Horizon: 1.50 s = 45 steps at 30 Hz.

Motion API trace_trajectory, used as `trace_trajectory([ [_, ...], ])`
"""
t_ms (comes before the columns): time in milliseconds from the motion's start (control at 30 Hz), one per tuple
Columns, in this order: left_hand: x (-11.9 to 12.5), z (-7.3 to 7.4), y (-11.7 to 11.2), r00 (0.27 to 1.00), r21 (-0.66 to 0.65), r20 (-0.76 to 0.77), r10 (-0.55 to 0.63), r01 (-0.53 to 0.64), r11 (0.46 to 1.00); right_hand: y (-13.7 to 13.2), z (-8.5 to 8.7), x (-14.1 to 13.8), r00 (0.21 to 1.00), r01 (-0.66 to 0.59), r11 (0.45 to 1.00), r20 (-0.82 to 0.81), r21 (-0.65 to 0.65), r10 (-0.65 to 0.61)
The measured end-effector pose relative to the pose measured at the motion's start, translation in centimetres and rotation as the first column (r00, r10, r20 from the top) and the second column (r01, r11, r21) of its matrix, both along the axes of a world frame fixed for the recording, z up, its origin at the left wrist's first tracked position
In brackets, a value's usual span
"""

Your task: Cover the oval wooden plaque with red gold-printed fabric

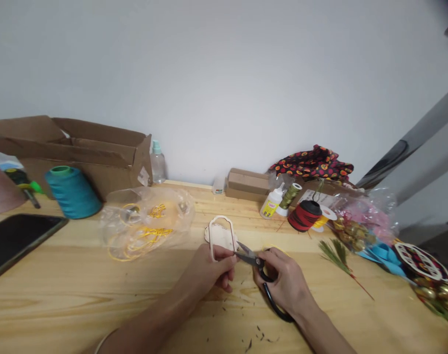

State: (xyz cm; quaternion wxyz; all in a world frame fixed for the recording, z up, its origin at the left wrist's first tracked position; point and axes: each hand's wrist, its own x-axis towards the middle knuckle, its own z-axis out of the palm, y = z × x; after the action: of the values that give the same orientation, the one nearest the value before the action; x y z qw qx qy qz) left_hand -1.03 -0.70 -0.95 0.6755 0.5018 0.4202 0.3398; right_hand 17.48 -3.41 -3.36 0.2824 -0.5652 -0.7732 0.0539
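Observation:
Near the middle of the table, my left hand (219,268) is closed on a pale, rounded rectangular frame (210,236), pinching its lower end between thumb and fingers. A dark edge or cord runs down the frame's right side. My right hand (281,278) grips black-handled scissors (259,263), their blades parted and pointing left, with the tips right beside my left fingertips. Whether the blades touch the frame I cannot tell. Behind the frame lies a pale flat piece with a wavy edge (222,235). Small dark scraps (261,334) are scattered on the wood below my hands.
Left of my hands are a plastic bag with yellow cord (146,226), a teal thread cone (72,191), a phone (21,241) and a cardboard box (98,167). Rightward stand a glue bottle (271,201), a red-and-black spool (304,216) and a green sprig (338,258).

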Motion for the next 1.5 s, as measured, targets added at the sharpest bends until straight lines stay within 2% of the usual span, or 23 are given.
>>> trace_trajectory([
  [167,-0.10,-0.37,0.11,1.000,-0.009,0.010,-0.016,0.016,1.000,0.04,-0.01,0.06,1.000,-0.030,0.999,-0.006,0.016,0.030],
  [367,-0.13,0.06,0.09,0.996,0.090,-0.082,-0.042,0.049,0.995,-0.07,0.05,-0.05,1.000,0.014,1.000,0.008,0.001,-0.014],
  [533,0.01,0.43,0.01,1.000,0.034,-0.018,-0.020,0.021,0.999,-0.13,-0.08,-0.09,0.998,0.060,0.998,0.029,0.012,-0.061],
  [700,-0.01,0.20,-0.07,0.997,-0.036,0.080,0.011,-0.008,0.999,-0.03,-0.16,-0.03,0.998,0.063,0.997,0.025,0.047,-0.064],
  [933,-0.08,0.44,-0.10,0.997,-0.031,0.079,-0.010,0.012,0.999,0.00,-0.16,-0.02,0.997,0.068,0.996,0.037,0.065,-0.071],
  [1100,-0.03,0.22,-0.25,0.995,-0.069,0.102,-0.002,0.009,0.998,-0.05,-0.15,0.07,0.992,0.117,0.990,0.033,0.075,-0.120],
  [1333,-0.09,0.19,-0.30,0.989,-0.067,0.146,-0.006,0.016,0.998,0.12,-0.29,0.31,0.996,-0.017,0.996,-0.091,0.091,0.026],
  [1500,-0.07,-0.04,0.26,0.992,-0.054,0.127,-0.009,0.016,0.998,0.00,-0.13,0.32,0.999,-0.030,0.996,-0.030,0.085,0.033],
])
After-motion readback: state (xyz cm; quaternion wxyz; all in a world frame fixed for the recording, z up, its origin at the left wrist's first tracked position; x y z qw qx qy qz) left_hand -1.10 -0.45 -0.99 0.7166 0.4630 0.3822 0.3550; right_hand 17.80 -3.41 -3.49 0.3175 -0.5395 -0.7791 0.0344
